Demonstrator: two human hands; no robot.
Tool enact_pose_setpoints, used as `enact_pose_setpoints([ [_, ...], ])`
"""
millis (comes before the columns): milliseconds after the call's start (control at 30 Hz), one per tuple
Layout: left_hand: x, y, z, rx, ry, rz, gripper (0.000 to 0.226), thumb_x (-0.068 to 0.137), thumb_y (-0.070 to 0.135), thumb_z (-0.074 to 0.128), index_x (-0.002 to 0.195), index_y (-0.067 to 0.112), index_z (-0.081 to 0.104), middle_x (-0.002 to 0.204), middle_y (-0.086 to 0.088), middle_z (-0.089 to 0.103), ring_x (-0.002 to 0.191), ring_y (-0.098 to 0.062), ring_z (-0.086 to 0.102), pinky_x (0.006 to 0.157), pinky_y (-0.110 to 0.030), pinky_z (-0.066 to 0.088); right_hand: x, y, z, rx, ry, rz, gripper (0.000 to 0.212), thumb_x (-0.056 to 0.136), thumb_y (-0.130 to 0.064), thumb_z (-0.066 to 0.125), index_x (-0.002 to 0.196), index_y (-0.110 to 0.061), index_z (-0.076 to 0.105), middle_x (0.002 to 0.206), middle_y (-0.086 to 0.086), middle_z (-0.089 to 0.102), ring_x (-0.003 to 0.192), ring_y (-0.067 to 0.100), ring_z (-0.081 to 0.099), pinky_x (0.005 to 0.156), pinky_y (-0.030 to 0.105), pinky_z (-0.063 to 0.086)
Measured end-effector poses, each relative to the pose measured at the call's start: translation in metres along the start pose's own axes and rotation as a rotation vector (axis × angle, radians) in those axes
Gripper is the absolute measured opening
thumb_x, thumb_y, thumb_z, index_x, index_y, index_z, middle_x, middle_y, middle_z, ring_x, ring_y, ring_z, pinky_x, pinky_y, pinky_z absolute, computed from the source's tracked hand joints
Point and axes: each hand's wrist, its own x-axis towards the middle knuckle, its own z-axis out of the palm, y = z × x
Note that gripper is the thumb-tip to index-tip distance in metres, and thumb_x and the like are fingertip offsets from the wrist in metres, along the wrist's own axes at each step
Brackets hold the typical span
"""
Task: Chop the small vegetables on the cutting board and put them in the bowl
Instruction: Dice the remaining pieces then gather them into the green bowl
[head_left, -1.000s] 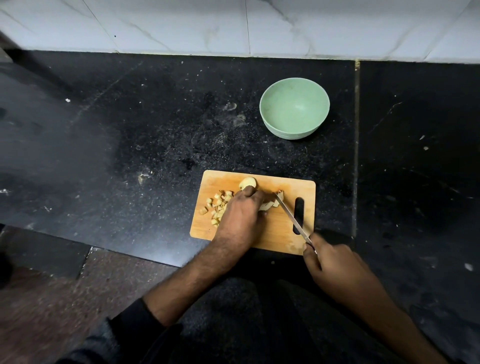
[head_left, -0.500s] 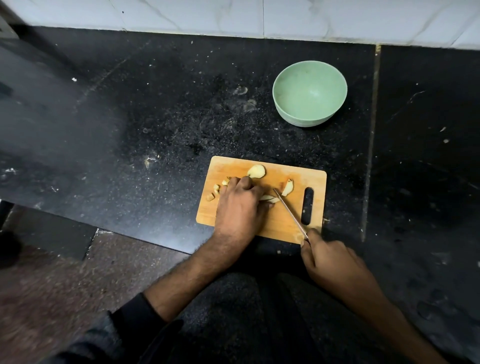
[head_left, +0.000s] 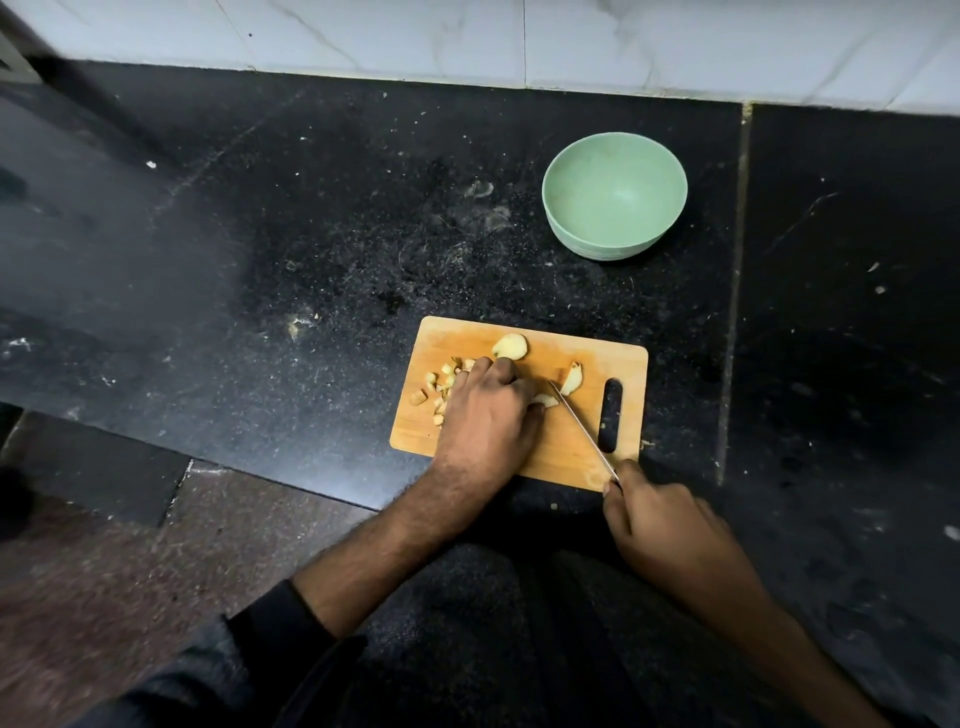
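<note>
a wooden cutting board (head_left: 566, 452) is lying on a black speckled stone counter (head_left: 311, 234), near its front edge, with its slotted handle hole toward the right. the left hand (head_left: 485, 415) is resting knuckles-up on the middle of the board, fingers curled down and pinning a pale vegetable piece (head_left: 544, 399) whose end is showing just beyond the fingertips on the right. the right hand (head_left: 660, 525) is sitting off the board's front right corner, fingers wrapped around the handle of a knife (head_left: 584, 428); the handle itself is hidden inside the grip. the thin blade is running diagonally up and left across the board, its tip lying just beside the pinned piece. a heap of small chopped bits (head_left: 439, 387) is lying left of the left hand, partly hidden by it. a larger uncut piece (head_left: 510, 346) is lying near the board's far edge, and a curved slice (head_left: 571, 378) is lying just right of the blade tip. a pale green bowl (head_left: 614, 195) is standing upright on the counter beyond the board, well apart from it, with nothing showing inside. white marble tiles (head_left: 519, 36) are running along the back.
</note>
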Motion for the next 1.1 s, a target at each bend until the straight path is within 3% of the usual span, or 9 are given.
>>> enact_pose_setpoints([
  [300, -0.003, -0.005, 0.002, -0.010, -0.008, 0.006, 0.032, 0.092, 0.041, 0.060, 0.119, 0.025, 0.064, 0.112, 0.003, 0.056, 0.108, -0.020, 0.046, 0.088, -0.036, 0.033, -0.002, -0.004, -0.004, -0.005, 0.022, 0.008, 0.030, 0.106, -0.042, 0.023, 0.123, -0.026, 0.041, 0.078, -0.004, 0.058, 0.071, 0.012, 0.061, 0.072, 0.038, 0.053],
  [500, -0.002, -0.004, 0.006, -0.008, 0.030, 0.010, 0.026, 0.091, 0.036, 0.059, 0.110, 0.020, 0.067, 0.106, 0.001, 0.057, 0.103, -0.021, 0.047, 0.084, -0.036, 0.034, -0.001, -0.009, -0.004, -0.009, 0.021, -0.013, 0.031, 0.105, -0.045, 0.020, 0.116, -0.026, 0.040, 0.076, -0.002, 0.058, 0.072, 0.016, 0.062, 0.073, 0.041, 0.055],
  [633, -0.002, -0.004, 0.008, -0.004, 0.052, 0.022, 0.025, 0.089, 0.033, 0.062, 0.107, 0.017, 0.068, 0.101, -0.001, 0.058, 0.099, -0.022, 0.049, 0.082, -0.037, 0.037, 0.000, -0.009, -0.004, -0.040, -0.010, 0.001, 0.030, 0.105, -0.045, 0.018, 0.117, -0.025, 0.038, 0.078, -0.001, 0.058, 0.073, 0.019, 0.061, 0.071, 0.039, 0.053],
  [833, -0.001, -0.004, 0.010, -0.017, 0.053, 0.023, 0.025, 0.090, 0.033, 0.061, 0.108, 0.019, 0.069, 0.102, 0.001, 0.058, 0.099, -0.020, 0.048, 0.082, -0.036, 0.036, 0.011, -0.020, -0.003, 0.008, -0.008, 0.014, 0.019, 0.108, -0.034, 0.024, 0.095, -0.025, 0.036, 0.075, -0.007, 0.049, 0.063, 0.009, 0.049, 0.062, 0.035, 0.041],
  [967, -0.004, -0.004, 0.008, 0.005, 0.056, 0.007, 0.024, 0.090, 0.036, 0.061, 0.105, 0.018, 0.068, 0.104, 0.001, 0.059, 0.099, -0.021, 0.049, 0.081, -0.036, 0.035, 0.007, -0.013, 0.001, 0.031, -0.128, 0.078, 0.015, 0.108, -0.031, 0.023, 0.108, -0.023, 0.035, 0.086, -0.004, 0.057, 0.074, 0.010, 0.058, 0.067, 0.034, 0.047],
  [1100, -0.005, -0.004, 0.007, -0.023, 0.070, -0.006, 0.025, 0.091, 0.037, 0.062, 0.107, 0.019, 0.068, 0.103, 0.002, 0.059, 0.101, -0.021, 0.050, 0.085, -0.036, 0.035, -0.012, 0.001, 0.001, -0.036, -0.238, 0.087, 0.019, 0.107, -0.034, 0.024, 0.120, -0.024, 0.035, 0.086, -0.006, 0.052, 0.083, 0.012, 0.058, 0.082, 0.038, 0.053],
])
